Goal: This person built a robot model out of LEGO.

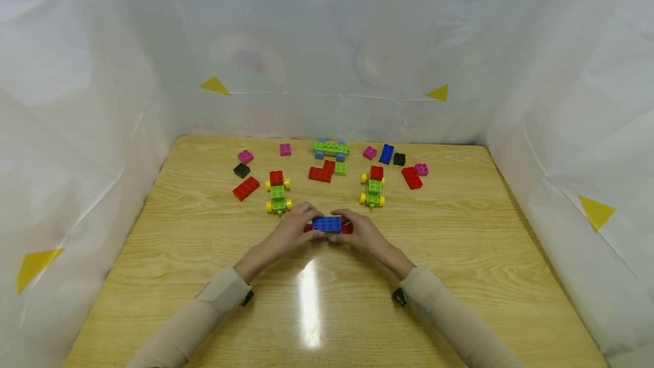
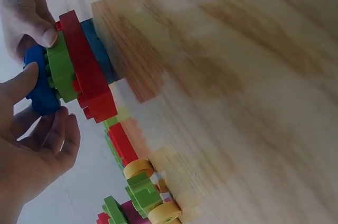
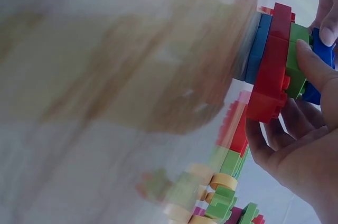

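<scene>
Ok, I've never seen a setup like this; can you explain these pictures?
There's no machine here: a person's bare left hand and right hand do the work. The wide picture comes from a camera worn on the head, the two close, tilted ones from cameras on the left and right wrists. On the wooden table lie loose toy bricks, two yellow-wheeled toy cars and a green base with blue wheels. The hands hold a brick stack: the left pinches the top blue brick, and the right grips lower down, its thumb on the green brick.
</scene>
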A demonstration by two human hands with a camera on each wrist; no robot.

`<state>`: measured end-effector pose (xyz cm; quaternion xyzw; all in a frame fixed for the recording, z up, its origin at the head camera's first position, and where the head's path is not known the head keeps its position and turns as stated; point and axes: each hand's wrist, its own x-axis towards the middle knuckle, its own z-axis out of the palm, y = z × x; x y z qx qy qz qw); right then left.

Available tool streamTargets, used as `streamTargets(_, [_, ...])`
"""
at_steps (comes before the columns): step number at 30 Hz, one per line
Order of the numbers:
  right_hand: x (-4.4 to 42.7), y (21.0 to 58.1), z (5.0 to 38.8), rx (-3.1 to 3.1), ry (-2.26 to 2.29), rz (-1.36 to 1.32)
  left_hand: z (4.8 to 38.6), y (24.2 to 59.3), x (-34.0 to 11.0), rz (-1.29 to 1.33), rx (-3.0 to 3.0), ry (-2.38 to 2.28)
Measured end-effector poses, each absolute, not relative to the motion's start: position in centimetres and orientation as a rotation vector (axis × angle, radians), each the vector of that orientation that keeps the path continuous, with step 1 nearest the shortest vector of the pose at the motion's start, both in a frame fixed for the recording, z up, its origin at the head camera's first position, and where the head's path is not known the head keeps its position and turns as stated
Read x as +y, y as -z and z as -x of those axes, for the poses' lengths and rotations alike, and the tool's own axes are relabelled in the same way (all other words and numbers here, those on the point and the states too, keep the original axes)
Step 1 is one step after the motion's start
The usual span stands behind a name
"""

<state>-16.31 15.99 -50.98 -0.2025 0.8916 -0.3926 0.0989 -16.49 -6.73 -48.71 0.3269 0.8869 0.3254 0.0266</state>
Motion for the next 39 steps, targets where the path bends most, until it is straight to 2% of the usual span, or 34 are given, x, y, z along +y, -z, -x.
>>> streamTargets(20, [16.2,50.8,16.3,2.615,1.152,0.684,17.4,47.9,-6.1,-1.176,2.729,-0.716])
streamTargets(39, [16.4,50.1,16.8,2.578,1.144,0.797,16.9,47.4,-5.8,-1.148,2.780,-0.652])
